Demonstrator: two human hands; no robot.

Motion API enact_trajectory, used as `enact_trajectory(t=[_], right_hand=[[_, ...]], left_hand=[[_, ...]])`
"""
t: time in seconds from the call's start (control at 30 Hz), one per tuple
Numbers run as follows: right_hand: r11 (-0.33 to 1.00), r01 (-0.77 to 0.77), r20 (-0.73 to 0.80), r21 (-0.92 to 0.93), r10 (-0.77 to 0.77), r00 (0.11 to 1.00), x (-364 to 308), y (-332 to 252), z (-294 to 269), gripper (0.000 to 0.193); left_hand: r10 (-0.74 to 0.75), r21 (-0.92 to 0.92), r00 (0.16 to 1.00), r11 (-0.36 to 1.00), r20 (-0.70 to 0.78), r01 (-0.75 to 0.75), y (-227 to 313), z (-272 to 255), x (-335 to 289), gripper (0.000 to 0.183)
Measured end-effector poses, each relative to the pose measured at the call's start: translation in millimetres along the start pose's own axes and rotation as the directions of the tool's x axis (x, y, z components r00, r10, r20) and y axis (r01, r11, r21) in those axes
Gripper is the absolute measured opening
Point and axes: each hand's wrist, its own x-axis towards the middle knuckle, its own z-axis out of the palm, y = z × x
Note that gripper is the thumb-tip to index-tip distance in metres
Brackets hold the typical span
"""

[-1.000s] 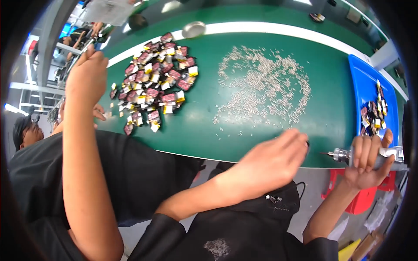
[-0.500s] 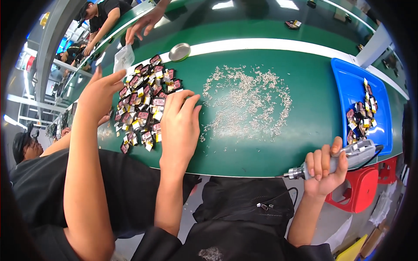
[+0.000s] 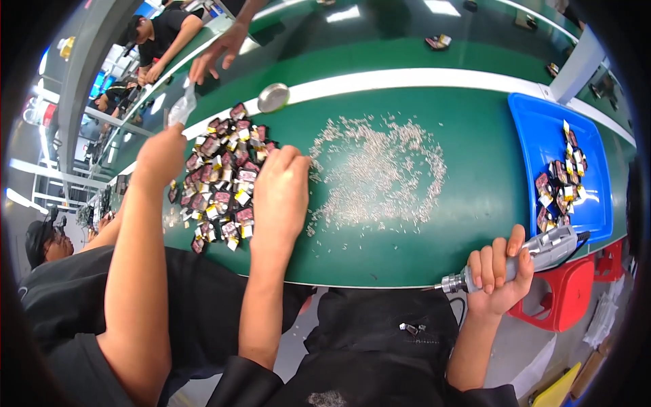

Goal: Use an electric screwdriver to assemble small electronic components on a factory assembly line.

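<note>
Head view: blue tray (image 3: 539,132) holds black parts (image 3: 560,173), right hand (image 3: 498,278) grips screwdriver (image 3: 553,248), left hand (image 3: 281,193) has unclear grasp

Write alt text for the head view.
A person's right hand grips a grey power tool, the left hand at a pile of dark parts. Silvery bits lie scattered on the green table between the pile and a blue tray.

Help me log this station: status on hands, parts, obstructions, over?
Left hand at right edge of parts pile, grip hidden. Right hand gripping grey power tool. Co-worker's hand just left of pile.
</note>
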Motion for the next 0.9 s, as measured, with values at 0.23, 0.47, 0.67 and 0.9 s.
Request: enact_trajectory(t=[0.23, 0.47, 0.67, 0.9], right_hand=[[1.000, 0.006, -0.050, -0.020, -0.007, 0.999, -5, 1, -1, 0.019], [1.000, 0.030, -0.029, -0.001, -0.030, 0.999, -8, 0, -3, 0.018], [1.000, 0.015, -0.052, 0.026, -0.014, 0.999, -6, 0, -2, 0.017], [1.000, 0.031, -0.120, 0.007, -0.030, 0.992, -9, -6, 1, 0.015]], left_hand=[[-0.004, 0.029, 0.997, 1.000, 0.075, 0.002, -3, 6, -4, 0.005], [0.094, 0.205, 0.974, 0.969, 0.206, -0.137, 4, -2, 3, 0.014], [0.121, 0.193, 0.960, 0.966, 0.251, -0.172, -3, -2, 7, 0.017], [0.132, 0.049, 0.989, 0.990, 0.067, -0.136, -3, 9, 12, 0.014]])
